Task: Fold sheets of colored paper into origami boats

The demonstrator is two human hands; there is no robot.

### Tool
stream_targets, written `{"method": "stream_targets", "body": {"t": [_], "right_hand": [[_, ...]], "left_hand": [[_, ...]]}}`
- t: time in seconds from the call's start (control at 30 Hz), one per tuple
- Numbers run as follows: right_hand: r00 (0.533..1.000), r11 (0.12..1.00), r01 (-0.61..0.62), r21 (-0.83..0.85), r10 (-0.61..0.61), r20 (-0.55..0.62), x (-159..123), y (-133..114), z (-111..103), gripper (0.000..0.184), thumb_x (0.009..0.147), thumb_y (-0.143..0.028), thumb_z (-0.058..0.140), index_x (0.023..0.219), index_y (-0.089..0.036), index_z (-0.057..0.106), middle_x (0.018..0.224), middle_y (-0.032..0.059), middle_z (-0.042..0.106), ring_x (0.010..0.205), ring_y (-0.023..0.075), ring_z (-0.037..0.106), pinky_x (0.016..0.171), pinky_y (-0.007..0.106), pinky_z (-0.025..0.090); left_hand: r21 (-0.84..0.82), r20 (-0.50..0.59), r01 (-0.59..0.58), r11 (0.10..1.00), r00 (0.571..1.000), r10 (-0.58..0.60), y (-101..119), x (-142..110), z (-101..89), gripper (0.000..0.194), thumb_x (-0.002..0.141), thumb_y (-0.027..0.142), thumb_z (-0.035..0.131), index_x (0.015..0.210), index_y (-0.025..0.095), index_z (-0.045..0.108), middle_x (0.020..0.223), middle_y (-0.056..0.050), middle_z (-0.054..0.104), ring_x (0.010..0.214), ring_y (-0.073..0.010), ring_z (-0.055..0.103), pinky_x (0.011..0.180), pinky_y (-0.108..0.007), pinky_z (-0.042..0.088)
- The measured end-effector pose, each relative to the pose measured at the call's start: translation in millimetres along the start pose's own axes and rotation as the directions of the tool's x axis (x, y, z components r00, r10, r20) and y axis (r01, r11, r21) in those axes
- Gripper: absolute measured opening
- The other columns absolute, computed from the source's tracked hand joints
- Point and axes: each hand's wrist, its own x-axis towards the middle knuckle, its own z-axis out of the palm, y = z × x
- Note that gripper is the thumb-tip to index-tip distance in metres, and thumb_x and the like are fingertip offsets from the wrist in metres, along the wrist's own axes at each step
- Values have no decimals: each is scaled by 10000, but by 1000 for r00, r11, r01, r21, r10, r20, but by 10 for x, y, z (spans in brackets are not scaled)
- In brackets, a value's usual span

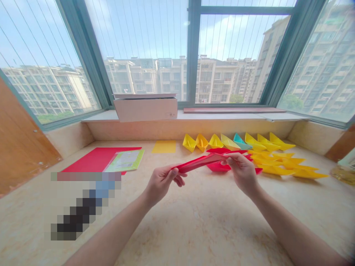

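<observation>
A long folded piece of red paper point(200, 163) stretches between my two hands above the stone counter. My left hand point(163, 181) pinches its left end between thumb and fingers. At the other end, my right hand point(242, 170) grips the paper, its thumb and fingertips pressed together. Behind the held paper lie several red paper boats point(219, 167), partly covered by it and by my right hand. Rows of yellow paper boats point(277, 169) stand beyond my right hand, with one turquoise boat point(240, 141) in the back row.
Red paper sheets point(85, 159) lie at the left under a clear packet with a green-yellow edge point(124, 159). A yellow square sheet point(163, 146) is near the back wall. On the sill stands a white box point(146, 108). A blurred-out dark object point(80, 212) lies at the front left.
</observation>
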Motion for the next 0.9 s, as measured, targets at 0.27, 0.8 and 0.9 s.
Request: {"method": "stream_targets", "body": {"t": [0.27, 0.8, 0.9], "right_hand": [[999, 997, -53, 54, 52, 3, -30, -1, 54, 225, 894, -431, 653, 956, -216, 678, 826, 46, 719, 749, 205, 688, 690, 333, 553], [907, 880, -412, 235, 373, 193, -80, -165, 227, 360, 808, -466, 742, 987, -176, 627, 636, -1, 695, 517, 137, 608, 496, 245, 477], [901, 864, -434, 257, 415, 126, -66, -156, 215, 359, 768, -464, 780, 900, -175, 613, 635, 17, 715, 537, 147, 643, 502, 238, 505]], "left_hand": [[104, -133, 45, 994, 991, -31, -38, 43, 0, 433, 900, 473, 604, 1008, 76, 737, 796, -132, 763, 684, -221, 726, 572, -285, 582], [816, -24, -260, 516, 877, 480, -61, 8, -156, 364, 1007, 317, 388, 1153, 139, 670, 866, -96, 744, 896, -228, 707, 824, -312, 541], [843, 66, -301, 446, 880, 470, -107, 8, -135, 431, 989, 362, 445, 1332, 120, 543, 1163, -165, 699, 1024, -255, 689, 899, -371, 550]]}}
